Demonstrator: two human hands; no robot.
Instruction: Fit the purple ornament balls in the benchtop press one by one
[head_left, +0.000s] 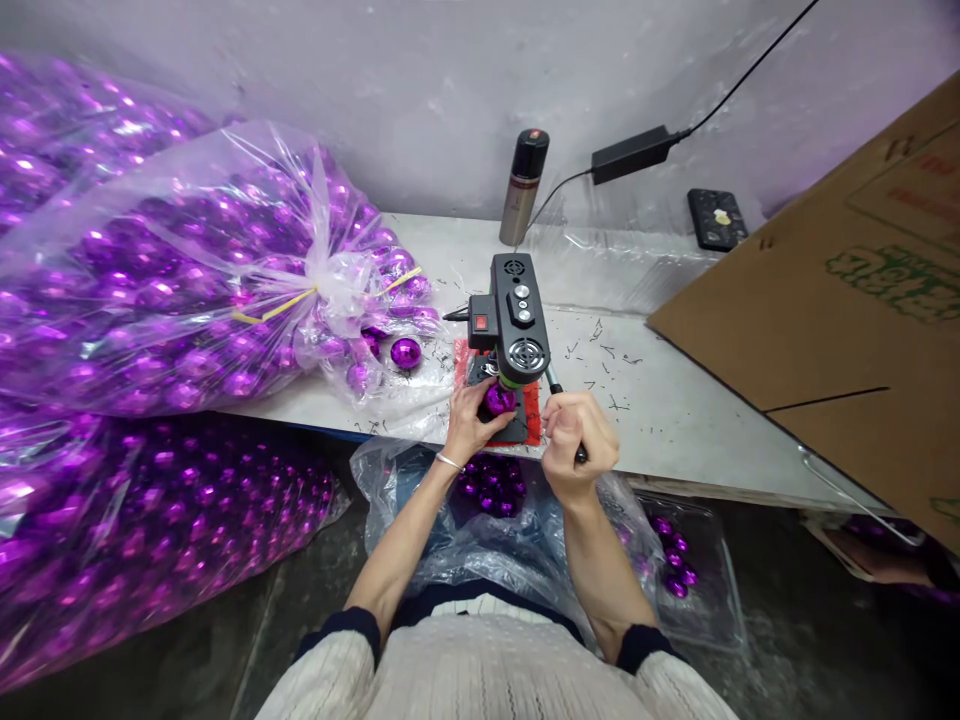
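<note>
My left hand (472, 418) is closed around a shiny purple ball ornament (500, 399), held under the head of a small black bench machine (519, 310). A green ring shows between the machine's head and the ornament. My right hand (579, 440) makes a fist around the black-handled lever (553, 385) at the machine's right side. The machine stands on a red mat (533, 412) near the table's front edge. To its left a loose purple ornament (406, 353) rests on the table. More purple balls (491, 485) lie in clear plastic in my lap.
Large clear bags of purple ornaments (187, 280) fill the left side. Behind the machine stand a spray can (523, 188) and a power adapter (634, 155) with its cable. A black phone-like object (718, 219) lies near a big cardboard box (832, 300). Dark scraps litter the white table (675, 400).
</note>
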